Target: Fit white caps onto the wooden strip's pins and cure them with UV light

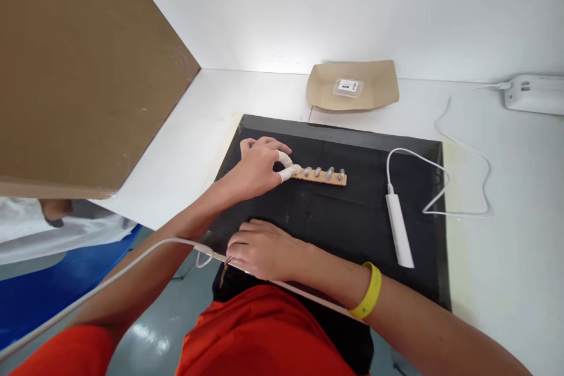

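Observation:
A small wooden strip (324, 177) with several metal bolts standing in it lies on a black mat (352, 217). My left hand (259, 165), with white finger cots on thumb and forefinger, pinches the bolt at the strip's left end. My right hand (262, 248) rests palm down on the mat's near edge, fingers curled loosely, holding nothing that I can see. A yellow band (370, 294) circles my right wrist.
A white pen-shaped tool (399, 229) with a cord lies on the mat's right side. A brown paper tray (352, 85) holding a small clear packet sits behind the mat. A white power strip (533, 94) is far right; a cardboard panel (79, 70) stands left.

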`<act>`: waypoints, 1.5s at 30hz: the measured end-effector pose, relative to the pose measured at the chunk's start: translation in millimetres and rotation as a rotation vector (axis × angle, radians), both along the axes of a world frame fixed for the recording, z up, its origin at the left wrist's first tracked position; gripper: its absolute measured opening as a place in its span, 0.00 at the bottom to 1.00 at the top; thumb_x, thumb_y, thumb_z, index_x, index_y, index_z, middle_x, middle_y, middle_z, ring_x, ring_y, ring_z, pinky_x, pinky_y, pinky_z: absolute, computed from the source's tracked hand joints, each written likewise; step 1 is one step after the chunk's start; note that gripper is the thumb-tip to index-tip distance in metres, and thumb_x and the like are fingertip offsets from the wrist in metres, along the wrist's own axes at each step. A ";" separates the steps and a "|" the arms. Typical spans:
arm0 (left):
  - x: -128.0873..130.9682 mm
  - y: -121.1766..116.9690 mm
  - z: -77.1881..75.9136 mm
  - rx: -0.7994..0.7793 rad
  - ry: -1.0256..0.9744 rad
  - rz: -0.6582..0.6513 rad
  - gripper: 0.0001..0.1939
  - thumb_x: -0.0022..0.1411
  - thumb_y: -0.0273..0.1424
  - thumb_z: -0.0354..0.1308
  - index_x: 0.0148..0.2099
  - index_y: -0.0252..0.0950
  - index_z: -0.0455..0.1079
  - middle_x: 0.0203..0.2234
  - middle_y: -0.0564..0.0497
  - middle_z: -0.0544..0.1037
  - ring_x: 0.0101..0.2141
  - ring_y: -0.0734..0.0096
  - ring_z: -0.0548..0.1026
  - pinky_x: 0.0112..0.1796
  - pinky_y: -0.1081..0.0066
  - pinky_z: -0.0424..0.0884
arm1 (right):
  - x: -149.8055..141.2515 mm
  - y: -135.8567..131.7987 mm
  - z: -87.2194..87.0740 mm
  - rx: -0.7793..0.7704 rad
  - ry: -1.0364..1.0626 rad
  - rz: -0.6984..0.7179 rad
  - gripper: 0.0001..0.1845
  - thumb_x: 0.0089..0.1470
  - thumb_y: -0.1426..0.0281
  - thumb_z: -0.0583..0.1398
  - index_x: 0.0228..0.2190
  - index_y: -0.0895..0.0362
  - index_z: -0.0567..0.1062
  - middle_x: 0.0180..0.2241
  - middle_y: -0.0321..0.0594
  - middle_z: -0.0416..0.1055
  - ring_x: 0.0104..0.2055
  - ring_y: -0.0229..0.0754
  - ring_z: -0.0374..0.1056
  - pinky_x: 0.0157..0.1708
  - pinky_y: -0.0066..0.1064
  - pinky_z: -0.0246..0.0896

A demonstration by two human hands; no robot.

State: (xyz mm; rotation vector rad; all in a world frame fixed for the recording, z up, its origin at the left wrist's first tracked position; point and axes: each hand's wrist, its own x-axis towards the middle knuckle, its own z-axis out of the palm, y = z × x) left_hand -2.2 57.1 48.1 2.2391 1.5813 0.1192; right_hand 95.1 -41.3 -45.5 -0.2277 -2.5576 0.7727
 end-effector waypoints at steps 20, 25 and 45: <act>-6.0 9.3 -11.7 -0.041 -0.186 -0.060 0.09 0.67 0.37 0.67 0.48 0.45 0.84 0.52 0.50 0.83 0.56 0.54 0.78 0.62 0.48 0.61 | -1.2 -0.1 -0.3 0.006 -0.009 -0.001 0.13 0.73 0.66 0.57 0.41 0.58 0.81 0.43 0.39 0.82 0.44 0.43 0.67 0.47 0.37 0.59; -6.2 7.5 -12.2 -0.034 -0.153 -0.030 0.08 0.67 0.39 0.66 0.46 0.47 0.84 0.53 0.51 0.83 0.57 0.51 0.77 0.63 0.43 0.57 | -1.7 -0.1 -0.9 0.002 -0.005 -0.007 0.13 0.73 0.66 0.58 0.42 0.58 0.81 0.43 0.39 0.82 0.43 0.43 0.67 0.48 0.37 0.60; -8.6 9.1 -21.9 -0.038 -0.259 -0.055 0.14 0.70 0.43 0.60 0.48 0.45 0.84 0.51 0.51 0.84 0.53 0.57 0.79 0.59 0.57 0.67 | 0.2 0.2 0.1 0.011 -0.009 -0.003 0.15 0.74 0.65 0.55 0.42 0.58 0.81 0.45 0.41 0.81 0.44 0.43 0.68 0.49 0.36 0.60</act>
